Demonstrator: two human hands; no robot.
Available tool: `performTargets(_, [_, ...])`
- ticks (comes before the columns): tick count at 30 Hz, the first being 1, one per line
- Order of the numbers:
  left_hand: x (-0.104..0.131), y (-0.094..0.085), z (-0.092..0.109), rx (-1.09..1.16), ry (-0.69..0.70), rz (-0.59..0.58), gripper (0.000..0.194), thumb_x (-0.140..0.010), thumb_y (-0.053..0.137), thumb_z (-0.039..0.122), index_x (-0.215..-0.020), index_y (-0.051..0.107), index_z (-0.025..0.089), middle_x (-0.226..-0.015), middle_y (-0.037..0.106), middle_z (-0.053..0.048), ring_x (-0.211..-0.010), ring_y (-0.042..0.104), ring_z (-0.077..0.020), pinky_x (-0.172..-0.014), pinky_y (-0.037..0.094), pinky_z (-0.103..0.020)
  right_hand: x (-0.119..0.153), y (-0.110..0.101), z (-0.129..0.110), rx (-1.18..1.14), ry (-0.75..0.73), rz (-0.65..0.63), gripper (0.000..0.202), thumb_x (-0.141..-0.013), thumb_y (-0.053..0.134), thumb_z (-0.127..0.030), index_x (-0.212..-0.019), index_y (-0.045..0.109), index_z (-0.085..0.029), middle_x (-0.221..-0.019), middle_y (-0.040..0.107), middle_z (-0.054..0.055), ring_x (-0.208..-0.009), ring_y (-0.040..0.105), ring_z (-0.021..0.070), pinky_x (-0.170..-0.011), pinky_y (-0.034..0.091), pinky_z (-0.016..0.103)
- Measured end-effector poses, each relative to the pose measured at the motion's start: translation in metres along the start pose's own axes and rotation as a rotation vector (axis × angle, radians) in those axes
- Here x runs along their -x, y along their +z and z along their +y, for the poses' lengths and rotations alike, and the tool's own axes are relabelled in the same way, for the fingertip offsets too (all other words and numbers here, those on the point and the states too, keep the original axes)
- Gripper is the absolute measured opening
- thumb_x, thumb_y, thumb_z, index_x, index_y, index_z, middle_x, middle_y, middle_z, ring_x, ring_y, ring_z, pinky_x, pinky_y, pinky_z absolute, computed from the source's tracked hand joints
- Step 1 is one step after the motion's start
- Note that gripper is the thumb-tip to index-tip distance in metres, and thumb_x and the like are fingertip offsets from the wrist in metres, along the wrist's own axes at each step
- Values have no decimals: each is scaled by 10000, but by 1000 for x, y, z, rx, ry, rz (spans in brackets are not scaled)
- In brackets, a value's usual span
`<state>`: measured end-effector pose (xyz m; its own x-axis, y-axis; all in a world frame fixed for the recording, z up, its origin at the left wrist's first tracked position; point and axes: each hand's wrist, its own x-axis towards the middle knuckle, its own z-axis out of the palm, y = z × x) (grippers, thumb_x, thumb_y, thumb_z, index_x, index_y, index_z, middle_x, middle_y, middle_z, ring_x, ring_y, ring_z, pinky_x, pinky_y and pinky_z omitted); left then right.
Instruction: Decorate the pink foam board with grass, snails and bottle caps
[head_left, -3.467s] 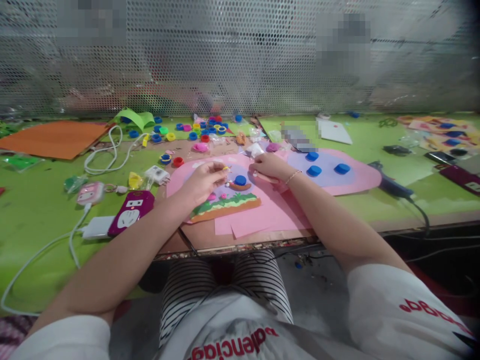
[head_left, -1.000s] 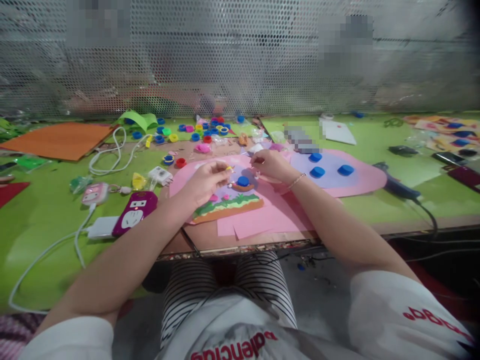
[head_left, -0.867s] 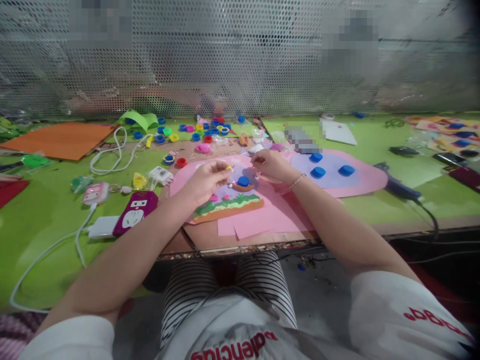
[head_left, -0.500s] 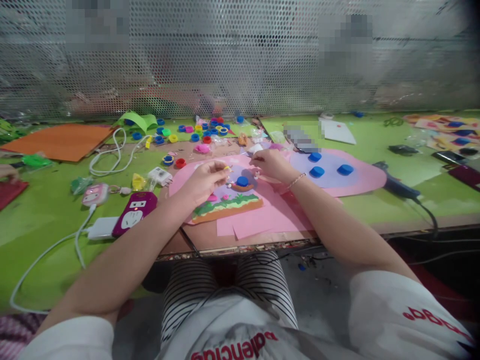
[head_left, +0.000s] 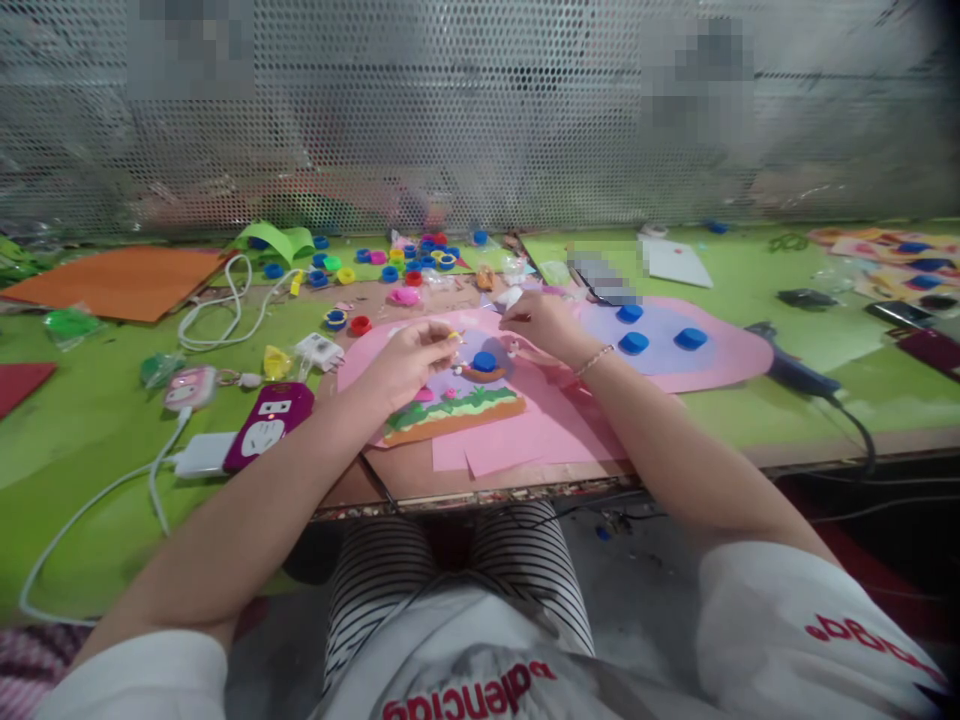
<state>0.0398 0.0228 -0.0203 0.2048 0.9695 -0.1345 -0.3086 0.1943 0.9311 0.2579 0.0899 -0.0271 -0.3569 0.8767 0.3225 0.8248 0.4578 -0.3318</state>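
My left hand (head_left: 415, 362) pinches a small yellow piece (head_left: 454, 337) between thumb and fingertips. It hovers over the left part of a pink and lilac paper picture (head_left: 356, 375). On that picture sit a blue bottle cap (head_left: 484, 361), a brown curved strip below it, and a green and brown ground strip (head_left: 457, 412) of what looks like clay. My right hand (head_left: 541, 322) is at the picture's upper right, fingers pinched together; whatever lies between them is too small to make out. A little white and pink figure (head_left: 514, 346) is just below those fingers.
A second pink and lilac sheet (head_left: 664, 360) bearing blue caps lies to the right, beside a dark glue-gun-like tool (head_left: 795, 370). Several coloured caps (head_left: 412, 265) are scattered behind. A purple power strip (head_left: 274, 425) and white cables (head_left: 154, 480) lie left; orange sheet (head_left: 120, 283) further back.
At the far left, another person's hand has gone from view, leaving the red sheet. My right hand has shifted very slightly; my left hand stays in place with the yellow piece.
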Motion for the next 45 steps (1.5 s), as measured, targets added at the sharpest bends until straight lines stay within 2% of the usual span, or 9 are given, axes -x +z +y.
performTargets(8, [0, 0, 0, -4, -2, -1, 170, -632, 722, 105, -703, 570, 137, -716, 569, 8, -650, 541, -73, -669, 450, -236, -1, 3, 1, -229, 128, -12, 170, -772, 591, -97, -858, 729, -145, -841, 729, 62, -770, 676, 175, -712, 530, 273])
performTargets(13, [1, 1, 1, -6, -10, 10, 176, -629, 723, 102, -695, 565, 142, -714, 569, 8, -656, 538, -75, -666, 450, -237, -1, 5, 1, -439, 204, -23, 149, -756, 582, -60, -786, 705, -139, -764, 714, 68, -717, 689, 182, -666, 555, 286])
performTargets(17, [3, 2, 3, -8, -20, 15, 176, -628, 718, 95, -693, 561, 141, -705, 566, 11, -651, 533, -74, -665, 447, -237, -1, 5, 0, -456, 224, -14, 146, -714, 598, -40, -748, 692, -147, -750, 705, 51, -693, 672, 164, -651, 541, 271])
performTargets(26, [3, 3, 3, 1, -24, 22, 168, -638, 711, 88, -703, 563, 135, -708, 562, 12, -646, 539, -73, -675, 449, -241, -1, 6, 1, -468, 149, 20, 45, -683, 674, -161, -694, 640, -134, -674, 659, 24, -610, 599, 120, -610, 493, 247])
performTargets(30, [3, 2, 3, 15, -34, 22, 144, -646, 702, 73, -706, 583, 129, -709, 568, 7, -648, 541, -71, -678, 454, -240, -2, 11, 6, -666, 135, -27, 117, -737, 676, -259, -723, 654, -146, -654, 667, 32, -619, 626, 132, -643, 528, 272])
performTargets(34, [1, 0, 0, 24, -26, -8, 127, -647, 707, 81, -712, 608, 128, -701, 577, 3, -649, 546, -71, -675, 459, -238, -3, 13, 4, -835, 192, -72, 199, -697, 721, -344, -726, 672, -154, -698, 687, 50, -680, 651, 152, -658, 543, 278])
performTargets(40, [0, 0, -1, -1, -7, -4, 151, -625, 708, 67, -703, 596, 130, -703, 588, 6, -644, 556, -73, -669, 464, -240, 0, 4, -6, -680, 128, -37, 161, -594, 746, -277, -622, 641, -160, -616, 639, 2, -582, 567, 102, -558, 475, 220])
performTargets(45, [0, 0, -1, 0, 1, -13, 159, -627, 706, 49, -703, 592, 129, -697, 595, -1, -657, 569, -83, -685, 464, -251, 3, 1, -12, -680, 130, -62, 134, -614, 731, -244, -629, 635, -151, -594, 624, -7, -565, 558, 92, -536, 460, 207])
